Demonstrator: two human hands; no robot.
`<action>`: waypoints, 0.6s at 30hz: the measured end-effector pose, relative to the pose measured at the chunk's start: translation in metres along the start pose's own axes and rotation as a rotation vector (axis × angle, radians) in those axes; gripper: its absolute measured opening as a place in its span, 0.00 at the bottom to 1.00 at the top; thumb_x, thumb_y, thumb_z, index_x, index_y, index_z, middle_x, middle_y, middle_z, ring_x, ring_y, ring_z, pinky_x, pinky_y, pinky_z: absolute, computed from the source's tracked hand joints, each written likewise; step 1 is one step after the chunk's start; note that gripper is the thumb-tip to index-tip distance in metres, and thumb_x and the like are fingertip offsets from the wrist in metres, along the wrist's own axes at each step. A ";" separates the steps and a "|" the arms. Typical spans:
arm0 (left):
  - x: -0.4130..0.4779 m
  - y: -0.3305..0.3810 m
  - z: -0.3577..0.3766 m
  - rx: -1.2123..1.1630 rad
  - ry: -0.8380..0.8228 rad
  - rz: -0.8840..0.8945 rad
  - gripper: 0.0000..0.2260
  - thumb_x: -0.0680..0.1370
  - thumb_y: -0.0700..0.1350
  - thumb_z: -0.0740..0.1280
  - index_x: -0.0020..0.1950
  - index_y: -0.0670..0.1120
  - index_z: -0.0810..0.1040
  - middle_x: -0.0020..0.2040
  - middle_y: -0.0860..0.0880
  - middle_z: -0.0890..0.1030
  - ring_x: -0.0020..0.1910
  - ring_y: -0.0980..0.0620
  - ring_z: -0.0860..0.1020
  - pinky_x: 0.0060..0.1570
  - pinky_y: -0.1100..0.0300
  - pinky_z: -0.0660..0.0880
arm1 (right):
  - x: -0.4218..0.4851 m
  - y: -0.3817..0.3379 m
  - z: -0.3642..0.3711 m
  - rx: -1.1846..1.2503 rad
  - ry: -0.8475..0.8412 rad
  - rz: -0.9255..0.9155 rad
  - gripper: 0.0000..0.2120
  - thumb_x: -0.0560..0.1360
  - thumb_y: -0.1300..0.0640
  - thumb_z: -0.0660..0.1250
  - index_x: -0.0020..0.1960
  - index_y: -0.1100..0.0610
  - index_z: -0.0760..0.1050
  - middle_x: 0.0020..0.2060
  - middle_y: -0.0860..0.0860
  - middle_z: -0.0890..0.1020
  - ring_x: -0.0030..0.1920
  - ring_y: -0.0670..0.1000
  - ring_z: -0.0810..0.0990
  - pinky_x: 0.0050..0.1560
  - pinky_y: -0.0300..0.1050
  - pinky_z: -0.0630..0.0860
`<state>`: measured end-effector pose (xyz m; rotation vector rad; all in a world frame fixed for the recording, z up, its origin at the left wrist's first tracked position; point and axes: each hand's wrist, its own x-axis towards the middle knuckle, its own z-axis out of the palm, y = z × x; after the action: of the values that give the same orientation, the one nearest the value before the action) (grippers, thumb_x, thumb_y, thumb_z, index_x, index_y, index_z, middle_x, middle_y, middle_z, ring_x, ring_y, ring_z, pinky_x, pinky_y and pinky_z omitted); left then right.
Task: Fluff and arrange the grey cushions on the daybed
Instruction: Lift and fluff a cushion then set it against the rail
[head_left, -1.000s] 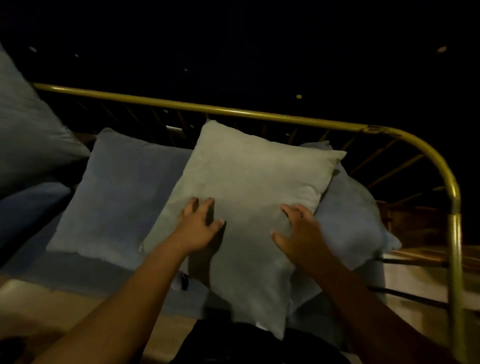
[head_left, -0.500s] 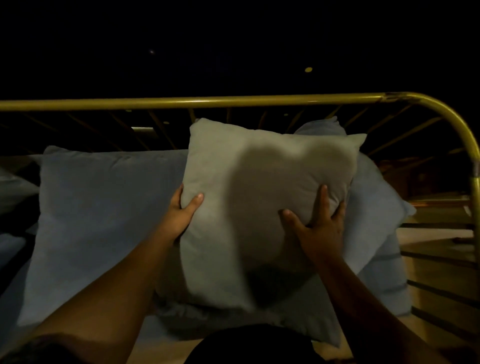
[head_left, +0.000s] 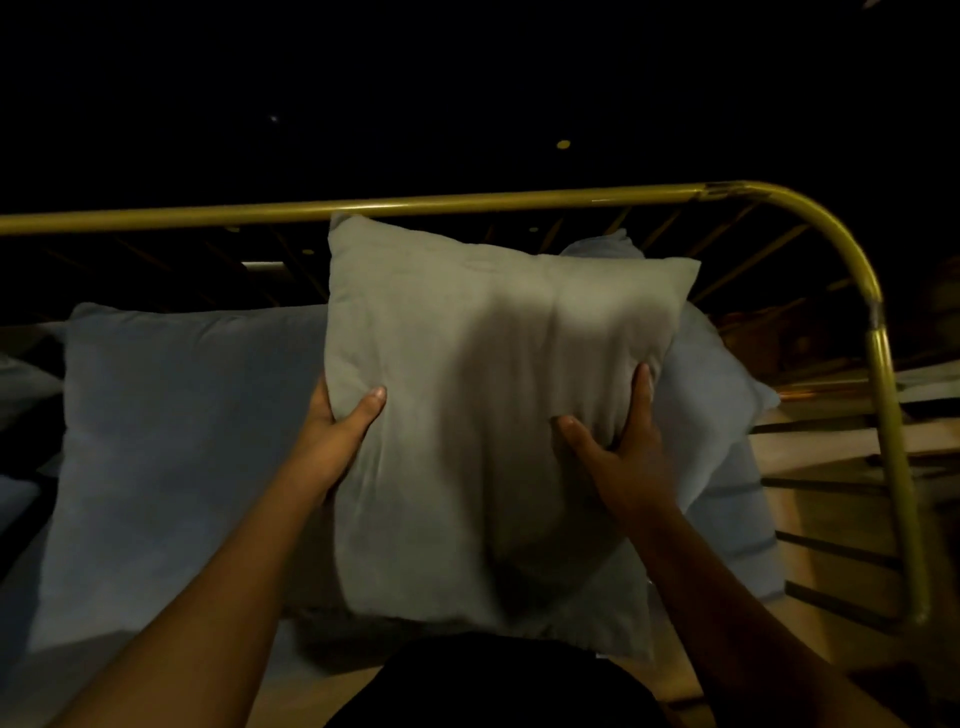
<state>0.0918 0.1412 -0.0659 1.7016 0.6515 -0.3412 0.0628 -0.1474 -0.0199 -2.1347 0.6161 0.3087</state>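
Note:
A pale grey square cushion (head_left: 467, 364) stands upright in the middle of the view, its top corner touching the daybed's rail. My left hand (head_left: 337, 431) grips its left edge, thumb on the front. My right hand (head_left: 618, 441) pinches its right side, fingers sunk into the filling. Behind it lie a large blue-grey cushion (head_left: 182, 441) on the left and another blue-grey cushion (head_left: 722, 405) on the right, partly hidden by the held one.
The daybed's brass rail (head_left: 467, 200) runs across the back and bends down at the right (head_left: 888, 415), with thin slats beneath it. Beyond the rail all is dark. A wooden floor (head_left: 831, 447) shows at the right.
Both hands went from resting flat on the tilted cushion to gripping its sides. The cushion now stands squarer and higher, up against the rail.

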 end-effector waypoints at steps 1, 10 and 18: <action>-0.007 0.003 -0.006 -0.001 0.001 0.027 0.32 0.73 0.55 0.68 0.73 0.56 0.60 0.70 0.49 0.70 0.64 0.48 0.72 0.61 0.51 0.69 | -0.007 -0.001 -0.002 0.009 -0.004 -0.040 0.51 0.64 0.34 0.69 0.74 0.38 0.38 0.76 0.49 0.55 0.73 0.55 0.61 0.69 0.48 0.60; -0.056 0.012 -0.113 0.037 0.223 0.145 0.31 0.71 0.59 0.70 0.71 0.58 0.63 0.67 0.51 0.73 0.62 0.50 0.73 0.60 0.51 0.71 | -0.048 -0.052 0.057 0.086 -0.184 -0.224 0.56 0.59 0.29 0.68 0.75 0.40 0.38 0.74 0.54 0.59 0.73 0.56 0.62 0.71 0.55 0.63; -0.069 0.012 -0.257 0.219 0.507 0.026 0.41 0.62 0.74 0.62 0.72 0.60 0.59 0.71 0.45 0.69 0.65 0.41 0.71 0.64 0.42 0.69 | -0.068 -0.147 0.158 0.090 -0.383 -0.386 0.55 0.61 0.33 0.70 0.75 0.41 0.39 0.75 0.55 0.58 0.72 0.58 0.62 0.72 0.53 0.61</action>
<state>0.0128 0.3708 0.0426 2.0255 0.9861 0.0483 0.0835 0.0749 0.0157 -1.9830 -0.0037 0.4484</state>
